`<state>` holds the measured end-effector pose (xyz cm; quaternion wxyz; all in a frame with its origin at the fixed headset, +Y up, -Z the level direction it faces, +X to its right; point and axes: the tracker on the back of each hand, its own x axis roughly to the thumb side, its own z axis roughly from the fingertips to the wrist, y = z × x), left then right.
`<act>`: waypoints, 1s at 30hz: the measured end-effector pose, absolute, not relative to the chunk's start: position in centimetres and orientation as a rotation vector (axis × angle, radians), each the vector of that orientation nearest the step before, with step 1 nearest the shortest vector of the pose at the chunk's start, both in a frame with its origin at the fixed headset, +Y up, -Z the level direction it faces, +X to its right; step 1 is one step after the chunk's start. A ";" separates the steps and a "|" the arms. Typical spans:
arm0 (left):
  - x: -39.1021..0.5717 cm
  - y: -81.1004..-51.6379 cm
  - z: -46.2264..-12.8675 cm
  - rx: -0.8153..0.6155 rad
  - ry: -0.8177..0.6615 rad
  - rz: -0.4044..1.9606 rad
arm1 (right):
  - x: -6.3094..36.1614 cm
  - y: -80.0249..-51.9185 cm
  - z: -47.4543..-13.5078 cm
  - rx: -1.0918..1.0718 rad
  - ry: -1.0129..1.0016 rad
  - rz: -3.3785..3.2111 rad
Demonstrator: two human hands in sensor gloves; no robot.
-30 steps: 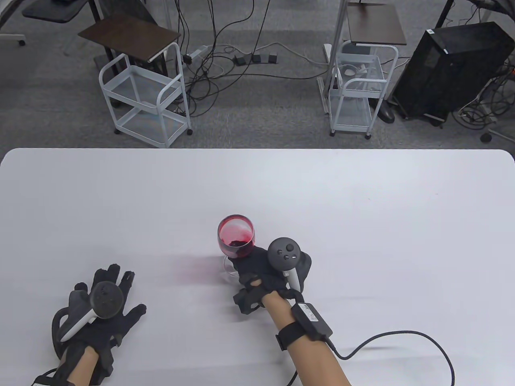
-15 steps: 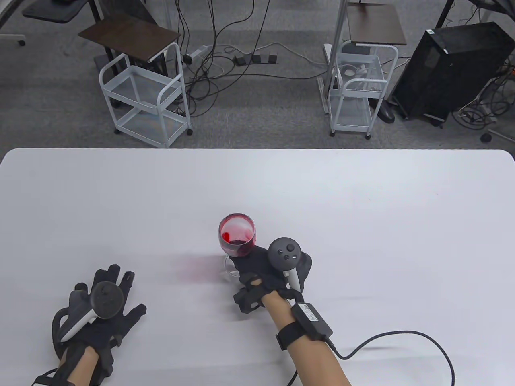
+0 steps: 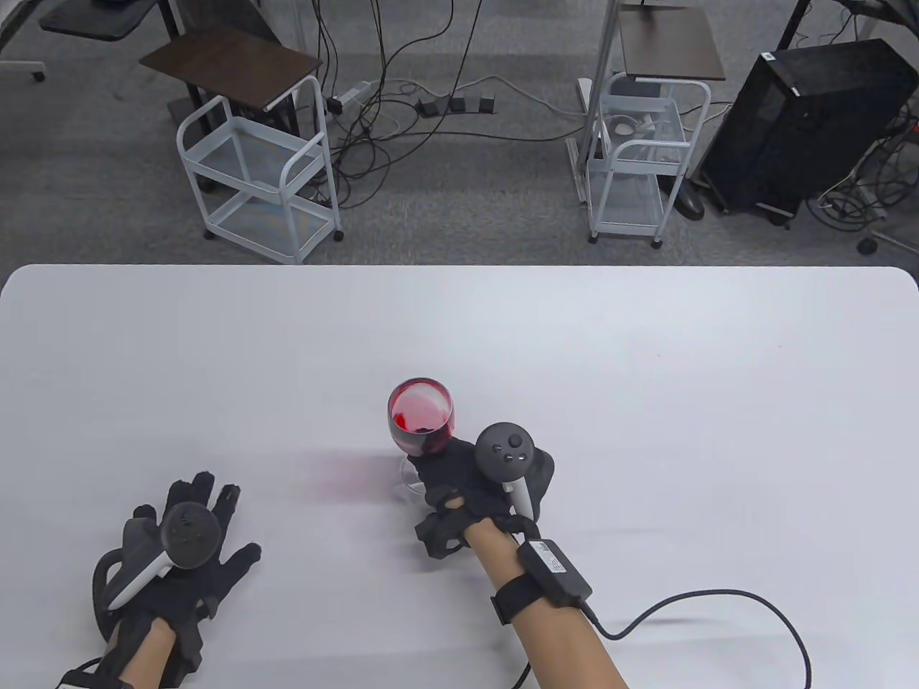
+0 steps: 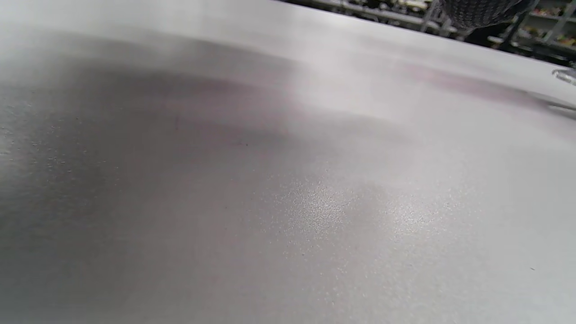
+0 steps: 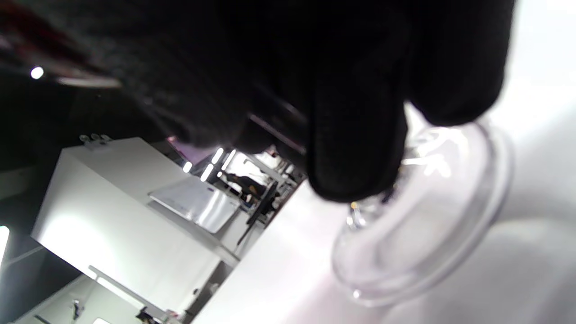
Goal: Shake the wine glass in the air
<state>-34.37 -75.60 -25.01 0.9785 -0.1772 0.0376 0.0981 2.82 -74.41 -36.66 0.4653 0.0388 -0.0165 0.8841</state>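
A wine glass [image 3: 422,418] with red wine in its bowl is held above the white table [image 3: 646,344], near the table's middle front. My right hand [image 3: 459,481] grips it around the stem, just under the bowl. In the right wrist view the gloved fingers [image 5: 355,135] wrap the stem and the clear round foot [image 5: 427,211] hangs free of the table. My left hand [image 3: 187,552] rests flat on the table at the front left, fingers spread, holding nothing. The left wrist view shows only bare table.
Beyond the table's far edge stand two white wire carts [image 3: 266,172] [image 3: 639,165], a black computer tower [image 3: 804,122] and loose cables on the grey floor. A black cable [image 3: 718,610] runs from my right wrist across the table's front right.
The glass has shifted slightly upward and to the left, and the wine inside has sloshed to a different spot. The left hand has not moved.
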 end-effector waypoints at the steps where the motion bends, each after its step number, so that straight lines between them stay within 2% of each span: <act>1: -34.4 -75.6 -25.0 -0.357 0.075 0.198 | 2.7 -74.5 -36.5 0.113 -0.023 2.170; 3: -34.3 -75.6 -25.1 -0.365 0.075 0.191 | 2.5 -74.6 -36.5 0.154 -0.020 2.124; 6: -34.3 -75.7 -25.1 -0.364 0.074 0.190 | 3.0 -74.3 -36.7 0.071 -0.069 2.117; 10: -34.3 -75.7 -25.2 -0.367 0.076 0.191 | 2.7 -74.4 -36.4 0.172 -0.032 2.135; 14: -34.4 -75.8 -25.1 -0.363 0.078 0.192 | 3.0 -74.3 -36.6 0.094 -0.075 2.138; 18: -34.4 -75.8 -25.3 -0.371 0.080 0.189 | 2.8 -74.5 -36.4 0.157 -0.033 2.133; 21: -34.3 -75.8 -25.1 -0.371 0.078 0.188 | 3.1 -74.5 -36.7 0.085 -0.069 2.134; 24: -34.3 -75.7 -25.1 -0.364 0.077 0.192 | 2.9 -74.7 -36.5 0.128 -0.029 2.152; 28: -34.3 -75.8 -25.1 -0.368 0.077 0.192 | 3.0 -74.4 -36.6 0.099 -0.073 2.158; 30: -34.4 -75.7 -25.1 -0.364 0.076 0.195 | 2.7 -74.6 -36.5 0.145 -0.021 2.199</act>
